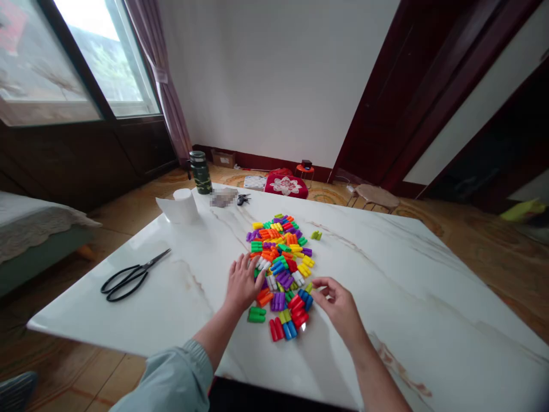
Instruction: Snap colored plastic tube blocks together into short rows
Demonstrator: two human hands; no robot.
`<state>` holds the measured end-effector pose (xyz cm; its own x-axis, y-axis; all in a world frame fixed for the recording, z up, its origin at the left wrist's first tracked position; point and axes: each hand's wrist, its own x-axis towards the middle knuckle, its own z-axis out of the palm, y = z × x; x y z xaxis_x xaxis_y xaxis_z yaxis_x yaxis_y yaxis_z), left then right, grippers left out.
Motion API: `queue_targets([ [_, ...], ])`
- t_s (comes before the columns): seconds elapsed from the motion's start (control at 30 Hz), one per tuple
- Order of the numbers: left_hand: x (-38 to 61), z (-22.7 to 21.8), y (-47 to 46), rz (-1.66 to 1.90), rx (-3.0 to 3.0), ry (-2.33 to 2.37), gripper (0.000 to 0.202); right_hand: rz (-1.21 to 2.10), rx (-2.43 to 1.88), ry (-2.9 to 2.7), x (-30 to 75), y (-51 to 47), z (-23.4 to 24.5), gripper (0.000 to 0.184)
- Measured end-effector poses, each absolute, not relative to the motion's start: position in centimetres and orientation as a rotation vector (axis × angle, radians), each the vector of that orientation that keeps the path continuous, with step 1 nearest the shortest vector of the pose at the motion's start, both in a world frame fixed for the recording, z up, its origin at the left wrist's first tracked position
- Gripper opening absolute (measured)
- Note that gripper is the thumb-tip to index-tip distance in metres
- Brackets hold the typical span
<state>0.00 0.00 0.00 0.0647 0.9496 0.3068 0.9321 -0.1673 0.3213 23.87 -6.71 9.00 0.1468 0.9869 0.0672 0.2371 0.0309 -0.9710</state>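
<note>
Both forearms reach forward. Left hand palm down, fingers extended, thumb apart. Right hand angled inward, fingers curled, thumb near index.

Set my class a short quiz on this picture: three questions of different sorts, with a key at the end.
1. Multiple choice: which tool lies on the white table, to the left of the person's left hand?
A. A hammer
B. Black-handled scissors
C. A ruler

2. True or false: the right hand is wrapped around the camouflage bottle.

3. Fill in the blank: the small piece lying apart, to the right of the far half of the colourful pile, is ____ in colour.

Key:
1. B
2. False; that hand is at the near right edge of the pile, well away from the bottle.
3. Yellow-green
</note>
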Motion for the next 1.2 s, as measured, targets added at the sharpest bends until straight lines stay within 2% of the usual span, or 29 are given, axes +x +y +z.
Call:
queue_targets([
  [0.13, 0.0, 0.0, 0.0, 0.706, 2.256, 2.003, 0.049, 0.811, -1.528, -1.419, 24.2, -6.5, 3.6, 0.038],
  [0.33, 0.1, 0.0, 0.0, 0.725, 2.251, 1.996, 0.049, 0.522, -1.592, -1.379, 24.8, -5.4, 1.3, 0.026],
  [0.5, 0.1, 0.1, -0.1, 0.721, 2.241, 1.997, 0.049, 0.447, -1.657, -1.372, 25.8, -5.0, -0.2, 0.041],
  [0.77, 0.1, 0.1, -0.1, 0.704, 2.237, 2.002, 0.050, 0.504, -1.737, -1.468, 25.6, -5.0, 0.1, 0.047],
  [1.03, 0.1, 0.2, -0.1, 0.704, 2.239, 2.002, 0.051, 0.453, -1.767, -1.517, 26.0, -2.7, 0.8, 0.028],
  [1.2, 0.1, 0.3, -0.1, 0.687, 2.241, 2.001, 0.051, 0.298, -1.711, -1.819, 25.5, 0.1, 1.5, 0.043],
])
